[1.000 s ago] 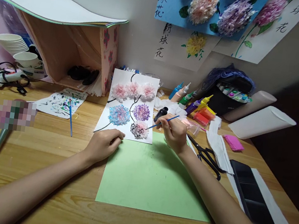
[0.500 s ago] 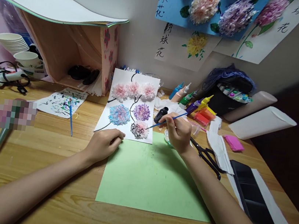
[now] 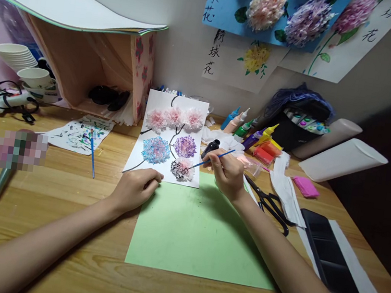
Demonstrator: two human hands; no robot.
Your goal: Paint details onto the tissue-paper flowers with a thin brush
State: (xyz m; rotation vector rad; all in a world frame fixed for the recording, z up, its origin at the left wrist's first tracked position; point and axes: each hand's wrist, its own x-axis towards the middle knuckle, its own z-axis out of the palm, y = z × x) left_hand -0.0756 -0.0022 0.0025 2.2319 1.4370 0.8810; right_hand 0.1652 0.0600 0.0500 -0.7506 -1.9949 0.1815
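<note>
My right hand (image 3: 227,174) is closed on a thin blue paintbrush (image 3: 220,154), whose tip touches the lower-right flower (image 3: 182,169), part black and part pale pink. This flower is on a white sheet (image 3: 135,155) with pink, blue and purple fluffy flowers and black stems. My left hand (image 3: 137,188) rests at the sheet's lower left edge with its fingers curled in; nothing shows in them. Under the sheet's lower edge lies green paper (image 3: 183,232). A small open black bottle (image 3: 211,148) stands just behind my right hand.
Black scissors (image 3: 271,201), a black tray (image 3: 329,255) and a pink packet (image 3: 305,186) lie at right, with paint bottles (image 3: 243,129) behind. At left are a second brush (image 3: 92,154), a stained tissue (image 3: 73,136) and a pink box (image 3: 139,78).
My right hand has shifted slightly left and down with the brush, and the brush tip has moved a little left on the flower. My left hand has stayed in place.
</note>
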